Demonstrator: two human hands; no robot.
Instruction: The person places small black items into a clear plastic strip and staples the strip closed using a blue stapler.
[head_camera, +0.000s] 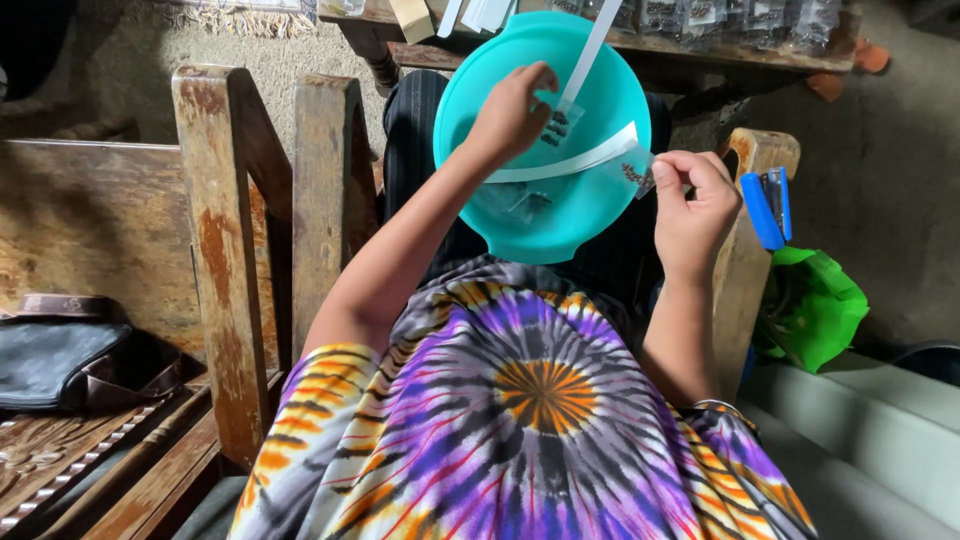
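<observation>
The long white paper strip (590, 160) with small clear packets of dark bits along it arcs across the round turquoise plastic bowl (520, 215) on your lap. Your right hand (692, 205) pinches its packet end shut, and your left hand (512, 112) closes on another packet inside the bowl. Keep both pinches over the bowl so loose pieces drop in, clear of the blue stapler (765, 205) on the wooden chair arm (745, 270).

Wooden bench (215, 260): black leather bag (60, 362) on seat. Chair arm (745, 250): blue stapler (768, 205), apparently resting on top.
</observation>
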